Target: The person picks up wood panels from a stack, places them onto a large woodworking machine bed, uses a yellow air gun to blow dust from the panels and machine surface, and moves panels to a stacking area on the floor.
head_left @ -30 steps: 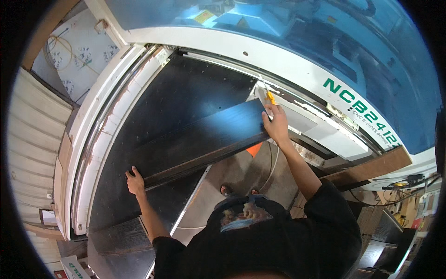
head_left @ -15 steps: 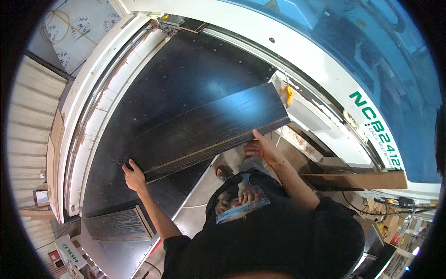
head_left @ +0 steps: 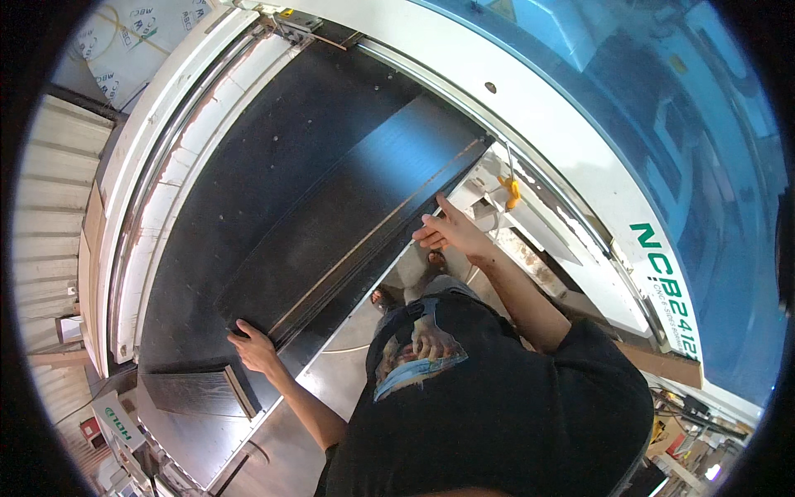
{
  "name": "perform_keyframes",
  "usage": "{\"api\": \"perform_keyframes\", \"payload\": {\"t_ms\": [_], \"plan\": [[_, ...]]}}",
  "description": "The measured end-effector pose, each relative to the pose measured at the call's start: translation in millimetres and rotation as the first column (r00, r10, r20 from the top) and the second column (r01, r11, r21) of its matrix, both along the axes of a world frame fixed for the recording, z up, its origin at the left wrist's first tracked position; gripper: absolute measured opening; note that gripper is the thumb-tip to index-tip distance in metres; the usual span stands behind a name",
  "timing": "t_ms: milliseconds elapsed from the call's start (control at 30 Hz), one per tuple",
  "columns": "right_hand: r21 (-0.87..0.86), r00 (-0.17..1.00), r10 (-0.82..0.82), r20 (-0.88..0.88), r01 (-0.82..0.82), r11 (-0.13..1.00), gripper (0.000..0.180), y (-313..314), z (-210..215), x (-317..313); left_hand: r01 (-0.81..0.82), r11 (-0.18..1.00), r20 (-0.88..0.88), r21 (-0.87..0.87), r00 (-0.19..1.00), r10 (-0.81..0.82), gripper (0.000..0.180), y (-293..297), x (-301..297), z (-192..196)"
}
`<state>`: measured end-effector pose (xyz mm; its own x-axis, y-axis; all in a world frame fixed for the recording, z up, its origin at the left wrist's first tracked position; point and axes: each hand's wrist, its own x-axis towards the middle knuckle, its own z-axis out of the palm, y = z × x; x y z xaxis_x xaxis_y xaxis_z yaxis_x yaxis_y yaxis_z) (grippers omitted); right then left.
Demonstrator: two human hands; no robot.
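Note:
A long black board (head_left: 356, 219) lies slanted on the dark bed (head_left: 273, 141) of a large white machine. My left hand (head_left: 252, 348) presses on the board's near left corner. My right hand (head_left: 447, 232) grips the board's near long edge toward its right end, fingers curled over the pale edge strip. The board rests flat on the bed between my two hands.
A smaller dark panel (head_left: 195, 393) lies at the bed's lower left. A white machine frame (head_left: 580, 166) with a blue cover (head_left: 662, 108) curves along the right. A yellow clamp (head_left: 511, 190) sits by the board's right end. Corrugated wall (head_left: 50, 215) stands at left.
The board has swung from raised and tilted down flat onto the bed. My right hand slid from its far right end to the near edge; my left stayed at the left corner.

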<state>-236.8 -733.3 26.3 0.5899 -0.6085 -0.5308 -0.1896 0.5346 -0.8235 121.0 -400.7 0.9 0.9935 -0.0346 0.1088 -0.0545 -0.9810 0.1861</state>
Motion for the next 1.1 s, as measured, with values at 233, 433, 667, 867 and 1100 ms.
{"api": "perform_keyframes", "payload": {"t_ms": [233,433,667,867,1100], "plan": [[-0.864,0.824,-0.563,-0.068,0.234,0.446,0.038,-27.0,-21.1,-76.3,-0.036,0.999,-0.002,-0.003,0.999,0.036,0.077,5.2,-6.9,-4.4],[-0.788,0.576,-0.549,-0.605,-0.335,0.517,0.053,-47.8,-93.9,-142.6,0.037,0.998,-0.074,-0.045,0.996,-0.040,0.080,17.4,5.5,-10.2],[-0.732,0.578,-0.501,-0.644,-0.274,0.624,0.048,-79.0,-100.4,-115.9,0.074,0.986,-0.111,-0.149,0.990,-0.091,0.081,18.6,-3.4,-2.4],[-0.810,0.917,-0.399,0.017,0.247,0.532,0.030,-45.3,-48.5,-81.5,0.452,0.891,0.339,-0.039,0.845,-0.413,0.069,-32.8,-14.9,14.1],[-0.810,0.761,-0.461,-0.456,-0.140,0.570,0.044,-21.8,-34.8,-91.9,0.688,0.725,0.117,-0.006,0.721,-0.683,0.055,-147.9,-10.5,-0.1]]}}
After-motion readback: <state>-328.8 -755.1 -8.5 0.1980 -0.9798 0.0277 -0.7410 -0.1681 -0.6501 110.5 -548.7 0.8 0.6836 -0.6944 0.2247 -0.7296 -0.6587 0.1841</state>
